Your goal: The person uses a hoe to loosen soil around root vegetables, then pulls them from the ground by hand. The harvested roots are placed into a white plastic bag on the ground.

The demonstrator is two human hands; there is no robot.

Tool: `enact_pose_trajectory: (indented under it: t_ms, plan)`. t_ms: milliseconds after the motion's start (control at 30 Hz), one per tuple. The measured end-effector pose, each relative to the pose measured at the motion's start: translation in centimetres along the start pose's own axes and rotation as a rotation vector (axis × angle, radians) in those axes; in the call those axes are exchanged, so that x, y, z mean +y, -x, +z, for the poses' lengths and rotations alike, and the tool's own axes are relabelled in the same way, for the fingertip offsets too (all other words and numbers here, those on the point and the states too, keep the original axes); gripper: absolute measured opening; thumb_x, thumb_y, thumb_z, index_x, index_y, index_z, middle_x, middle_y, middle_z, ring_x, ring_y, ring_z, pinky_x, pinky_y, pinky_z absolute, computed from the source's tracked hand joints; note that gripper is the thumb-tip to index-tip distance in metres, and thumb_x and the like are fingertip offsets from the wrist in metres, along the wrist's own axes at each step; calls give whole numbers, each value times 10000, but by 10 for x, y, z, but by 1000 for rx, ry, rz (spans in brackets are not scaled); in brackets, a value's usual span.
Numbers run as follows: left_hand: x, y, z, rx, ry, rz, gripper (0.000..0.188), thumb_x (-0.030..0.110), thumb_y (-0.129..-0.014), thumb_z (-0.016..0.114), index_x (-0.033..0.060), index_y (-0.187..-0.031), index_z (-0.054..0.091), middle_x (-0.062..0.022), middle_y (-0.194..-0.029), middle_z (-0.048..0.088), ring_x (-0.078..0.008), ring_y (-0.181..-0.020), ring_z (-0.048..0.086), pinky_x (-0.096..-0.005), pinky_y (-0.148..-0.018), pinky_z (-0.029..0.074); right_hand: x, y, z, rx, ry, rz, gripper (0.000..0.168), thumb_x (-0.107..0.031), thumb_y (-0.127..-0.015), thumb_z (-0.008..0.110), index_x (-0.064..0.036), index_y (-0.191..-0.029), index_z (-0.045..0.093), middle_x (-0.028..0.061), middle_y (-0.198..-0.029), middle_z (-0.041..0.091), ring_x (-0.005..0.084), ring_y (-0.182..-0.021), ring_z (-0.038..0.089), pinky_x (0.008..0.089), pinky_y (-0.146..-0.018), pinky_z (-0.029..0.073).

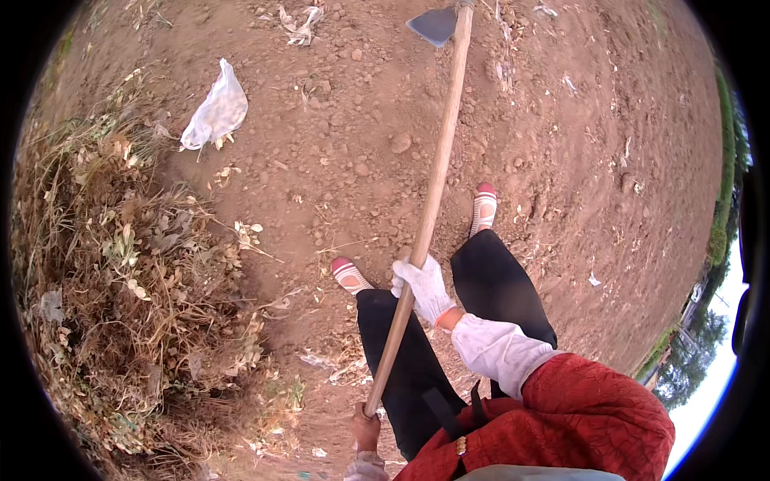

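Observation:
A hoe with a long wooden handle [442, 153] runs from the lower middle of the view up to its metal blade [435, 26] at the top edge, over brown soil. My right hand [423, 287], in a white knit glove, is closed around the middle of the handle, between my knees. Low in the view, my left hand [366, 428], without a glove, grips the butt end of the handle. The blade's lower part shows against the ground; whether it touches the soil I cannot tell.
A large heap of dry plants [144, 300] lies at the left. Above it a white plastic bag [218, 111] rests on the soil. Torn plastic film [301, 25] lies at the top. My feet, in striped footwear [483, 207], stand on loose, cloddy ground.

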State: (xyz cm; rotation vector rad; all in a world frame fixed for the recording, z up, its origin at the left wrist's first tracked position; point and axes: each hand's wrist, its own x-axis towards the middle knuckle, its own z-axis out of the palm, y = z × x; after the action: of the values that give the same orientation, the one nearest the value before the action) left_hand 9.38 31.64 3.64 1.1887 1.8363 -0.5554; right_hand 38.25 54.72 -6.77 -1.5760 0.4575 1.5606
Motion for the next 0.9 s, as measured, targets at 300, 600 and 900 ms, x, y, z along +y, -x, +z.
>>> enact_pose_trajectory:
  t_ms: [300, 600, 900]
  plan:
    - [27, -48, 6, 158, 33, 31, 193, 108, -716, 689, 69, -884, 603, -211, -686, 623, -415, -658, 620, -486, -564, 482, -2, -84, 59, 10, 171, -149, 162, -129, -847, 633, -65, -892, 491, 22, -688, 541, 118, -523, 546, 266, -438, 483]
    - [-77, 100, 50, -126, -16, -201, 182, 145, -721, 693, 80, -864, 602, -199, -677, 631, -404, -644, 628, -482, -571, 496, 67, 55, -9, 17, -40, 218, 194, -56, -823, 648, -82, -878, 464, 32, -693, 495, 138, -530, 518, 282, -440, 449]
    - [54, -38, 3, 121, 139, 155, 185, 152, -726, 692, 85, -869, 595, -194, -668, 631, -404, -643, 628, -483, -571, 497, -122, -54, 49, -162, -39, -278, 187, -121, -856, 649, -67, -926, 485, 22, -687, 524, 124, -552, 542, 264, -442, 472]
